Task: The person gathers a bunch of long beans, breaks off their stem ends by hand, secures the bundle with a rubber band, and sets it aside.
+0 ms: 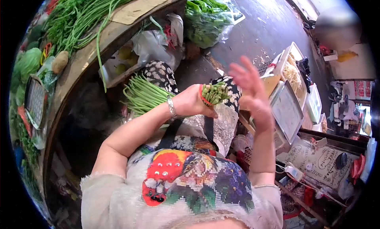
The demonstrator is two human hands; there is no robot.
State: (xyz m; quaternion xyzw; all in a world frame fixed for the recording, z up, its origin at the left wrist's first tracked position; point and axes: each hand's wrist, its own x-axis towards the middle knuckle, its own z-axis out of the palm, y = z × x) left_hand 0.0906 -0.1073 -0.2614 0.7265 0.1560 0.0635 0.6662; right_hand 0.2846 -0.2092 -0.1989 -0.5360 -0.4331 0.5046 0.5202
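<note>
My left hand, a bracelet at its wrist, is closed around a bundle of long thin green vegetable stalks. Their blunt ends stick out past my thumb, with a red band wrapped around them near that end. The long part of the bundle fans out to the left above my lap. Just right of the bundled ends, my right hand is raised and smeared by motion. Its fingers look spread, and I see nothing held in them.
A curved wooden counter on the left carries leafy greens and a potato. A plastic bag of green vegetables stands on the floor ahead. To the right are a metal tray and a tub of pale sprouts.
</note>
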